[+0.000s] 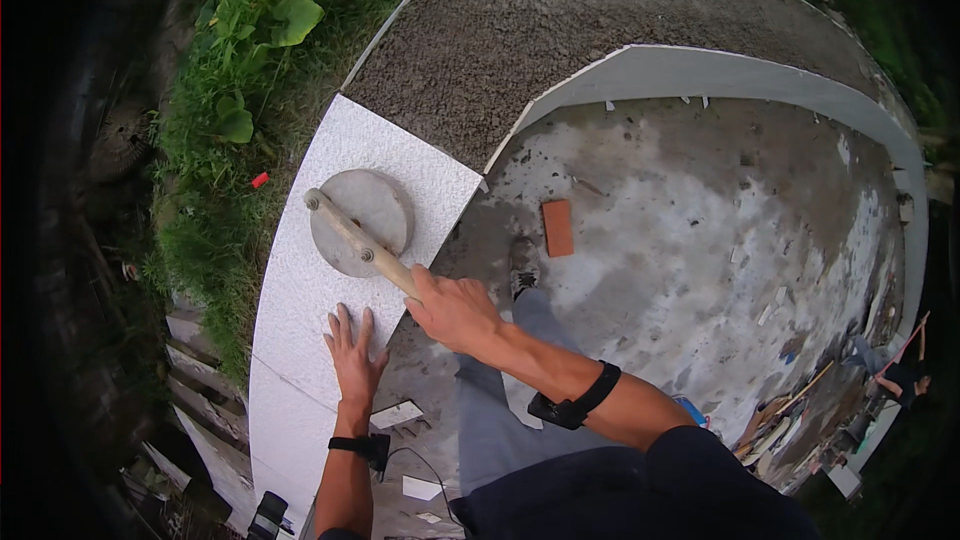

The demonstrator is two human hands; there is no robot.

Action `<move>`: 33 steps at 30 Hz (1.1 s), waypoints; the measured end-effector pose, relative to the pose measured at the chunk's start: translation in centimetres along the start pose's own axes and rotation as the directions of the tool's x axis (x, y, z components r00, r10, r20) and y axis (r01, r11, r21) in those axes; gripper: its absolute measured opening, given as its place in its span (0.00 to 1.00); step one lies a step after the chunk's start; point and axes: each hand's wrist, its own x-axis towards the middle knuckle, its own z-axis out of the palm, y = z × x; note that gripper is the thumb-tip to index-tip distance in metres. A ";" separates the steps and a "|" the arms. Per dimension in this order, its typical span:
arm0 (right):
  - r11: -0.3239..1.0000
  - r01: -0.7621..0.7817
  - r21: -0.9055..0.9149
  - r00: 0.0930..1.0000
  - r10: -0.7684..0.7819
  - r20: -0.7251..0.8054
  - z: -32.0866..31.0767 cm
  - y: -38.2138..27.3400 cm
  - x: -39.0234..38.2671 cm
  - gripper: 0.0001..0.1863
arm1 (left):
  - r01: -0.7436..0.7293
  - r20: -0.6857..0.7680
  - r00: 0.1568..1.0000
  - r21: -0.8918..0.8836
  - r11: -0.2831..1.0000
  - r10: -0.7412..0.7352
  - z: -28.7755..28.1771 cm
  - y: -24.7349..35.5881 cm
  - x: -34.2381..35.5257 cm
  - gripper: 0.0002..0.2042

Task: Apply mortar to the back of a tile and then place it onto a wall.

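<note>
A white stone-like slab (300,305) with a speckled surface lies along the top of a curved low wall. On it rests a hand tamper (382,202) with a thick round grey head and a bolted wooden handle. My right hand (455,312) is wrapped round the near end of that handle. Lower down, my left hand (354,355) has its fingers spread on the slab near its inner edge. Beyond the slab's far edge, rough grey-brown mortar (450,70) covers the wall top.
An orange brick (558,228) lies on the stained concrete floor (660,280) inside the curve. Green plants (245,70) border the outer side. At the far right is another person (905,380), near scattered boards and tools (790,420). White offcuts (422,488) lie by my legs.
</note>
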 end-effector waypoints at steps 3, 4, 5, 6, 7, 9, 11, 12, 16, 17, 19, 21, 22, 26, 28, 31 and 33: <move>1.000 0.024 0.015 1.000 -0.024 -0.011 -0.5 0.0 0.4 0.20 | 0.015 0.024 1.000 -0.007 1.000 -0.014 -0.2 0.2 0.1 0.47; 0.999 0.020 0.027 1.000 -0.020 0.003 -0.5 0.2 0.8 0.20 | 0.017 0.023 1.000 -0.003 1.000 -0.016 -0.2 0.3 0.2 0.47; 0.999 0.016 0.038 1.000 -0.017 0.016 -0.6 0.4 1.0 0.20 | 0.010 0.021 1.000 -0.005 1.000 -0.010 -0.1 0.4 0.3 0.47; 0.999 0.019 0.043 1.000 -0.019 0.019 -0.7 0.4 1.1 0.20 | 0.006 0.021 1.000 -0.008 1.000 -0.006 0.0 0.4 0.3 0.47; 0.999 0.019 0.039 0.999 -0.020 0.027 -0.8 0.3 1.3 0.20 | 0.010 0.022 1.000 -0.004 1.000 -0.010 0.1 0.3 0.2 0.47; 0.999 0.021 0.035 0.999 -0.022 0.038 -1.2 0.1 1.3 0.20 | 0.007 0.011 1.000 -0.011 1.000 -0.007 0.2 0.2 0.2 0.47; 0.999 0.036 0.018 0.999 -0.036 0.037 -1.5 -0.2 1.1 0.21 | 0.008 0.003 1.000 -0.012 1.000 -0.008 0.1 0.0 0.2 0.47; 0.999 0.046 0.021 0.998 -0.047 0.040 -1.3 -0.2 1.2 0.21 | 0.008 -0.009 1.000 -0.011 1.000 -0.008 -0.1 -0.2 0.2 0.47; 0.999 0.021 0.025 0.996 -0.023 0.086 -1.1 -0.3 1.5 0.22 | 0.012 0.020 1.000 -0.021 1.000 -0.012 -0.5 0.1 0.1 0.47; 1.000 -0.016 0.019 0.995 0.014 0.100 -1.3 -0.3 1.3 0.23 | 0.012 0.024 1.000 -0.027 1.000 -0.011 -0.3 0.2 0.1 0.47; 0.999 -0.009 0.035 0.994 0.006 0.107 -1.4 -0.4 1.3 0.23 | 0.019 0.037 0.999 -0.033 0.999 -0.018 -0.5 0.1 0.1 0.46; 0.998 -0.054 0.024 0.990 0.050 0.133 -2.0 -0.4 1.1 0.24 | 0.019 0.030 0.999 -0.036 0.999 -0.018 -0.4 0.4 0.2 0.46; 0.999 -0.045 0.023 0.990 0.041 0.135 -2.0 -0.5 1.2 0.24 | 0.014 0.032 0.999 -0.038 0.999 -0.013 -0.5 0.4 0.2 0.46; 0.999 -0.024 0.027 0.997 0.022 0.077 -2.2 -0.7 1.2 0.26 | 0.021 0.043 0.999 -0.042 0.999 -0.019 -0.9 0.2 -0.1 0.46; 0.999 -0.013 0.037 0.998 0.010 0.060 -2.3 -0.7 0.5 0.26 | 0.021 0.047 0.999 -0.042 0.999 -0.019 -0.9 0.1 -0.7 0.46; 1.000 0.019 0.021 1.000 -0.019 -0.016 -2.6 0.4 -0.9 0.28 | 0.011 0.047 0.999 -0.039 0.999 -0.009 -0.8 0.0 -1.0 0.46; 0.999 -0.004 -0.043 0.995 0.000 -0.100 -3.3 1.4 -2.2 0.30 | -0.002 0.047 0.999 -0.044 0.999 0.004 -0.8 -0.1 -1.2 0.46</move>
